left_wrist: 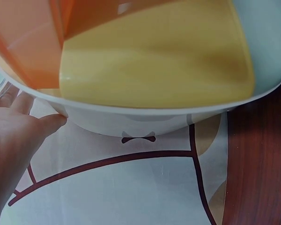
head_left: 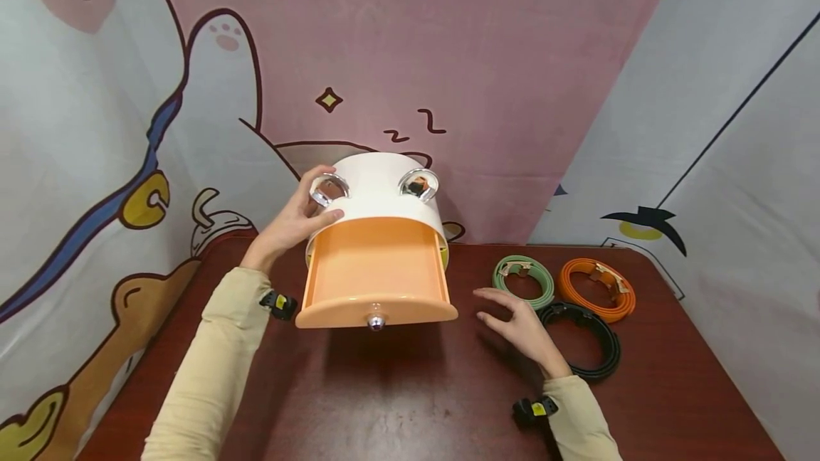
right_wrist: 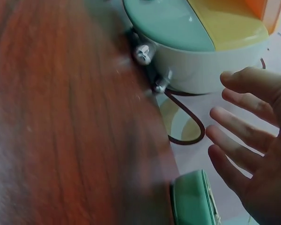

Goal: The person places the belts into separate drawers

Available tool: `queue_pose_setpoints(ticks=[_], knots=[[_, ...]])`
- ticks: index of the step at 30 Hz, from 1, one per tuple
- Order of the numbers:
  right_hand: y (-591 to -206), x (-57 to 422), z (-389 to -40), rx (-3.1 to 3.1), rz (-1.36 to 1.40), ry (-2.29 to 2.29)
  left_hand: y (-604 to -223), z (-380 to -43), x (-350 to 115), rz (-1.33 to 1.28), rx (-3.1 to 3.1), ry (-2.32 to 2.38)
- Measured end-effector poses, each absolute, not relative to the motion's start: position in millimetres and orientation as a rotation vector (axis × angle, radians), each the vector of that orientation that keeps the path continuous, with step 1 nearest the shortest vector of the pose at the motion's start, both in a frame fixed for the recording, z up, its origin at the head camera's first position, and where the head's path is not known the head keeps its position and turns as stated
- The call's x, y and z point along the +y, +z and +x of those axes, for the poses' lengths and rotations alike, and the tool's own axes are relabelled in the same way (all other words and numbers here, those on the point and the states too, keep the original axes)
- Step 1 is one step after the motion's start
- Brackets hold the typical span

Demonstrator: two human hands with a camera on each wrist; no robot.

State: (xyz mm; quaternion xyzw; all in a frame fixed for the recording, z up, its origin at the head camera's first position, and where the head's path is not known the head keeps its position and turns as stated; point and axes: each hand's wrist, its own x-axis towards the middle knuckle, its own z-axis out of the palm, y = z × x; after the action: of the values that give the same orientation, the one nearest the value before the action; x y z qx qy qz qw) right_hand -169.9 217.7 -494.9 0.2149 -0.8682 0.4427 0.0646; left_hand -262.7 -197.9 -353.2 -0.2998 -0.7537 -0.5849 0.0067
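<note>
A small white-shelled drawer box stands at the back of the table, two chrome rings on its top. Its orange drawer is pulled out towards me and its inside looks bare; a round chrome knob sits on the front. My left hand holds the shell's upper left, thumb on top and fingers around the left ring. Below the orange drawer, the left wrist view shows a yellow drawer. My right hand hovers with fingers spread, left of the coiled belts, holding nothing.
Three coiled belts lie on the right of the table: green, orange and black. A printed cloth hangs directly behind the dark red wooden table. Chrome feet support the box.
</note>
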Motion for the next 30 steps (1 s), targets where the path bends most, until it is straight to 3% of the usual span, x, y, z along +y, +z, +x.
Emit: queue_pose_setpoints(ticks=[22,30], knots=[[-496.8,246.5,-185.0,-2.583,0.395,1.347,-348.6,-261.7,-196.8,-0.891,-2.379,-1.830],[-496.4,255.6,-187.3,-2.594,0.268,1.339,-330.9,-243.7,-189.9,-0.883,-2.401,-1.829]])
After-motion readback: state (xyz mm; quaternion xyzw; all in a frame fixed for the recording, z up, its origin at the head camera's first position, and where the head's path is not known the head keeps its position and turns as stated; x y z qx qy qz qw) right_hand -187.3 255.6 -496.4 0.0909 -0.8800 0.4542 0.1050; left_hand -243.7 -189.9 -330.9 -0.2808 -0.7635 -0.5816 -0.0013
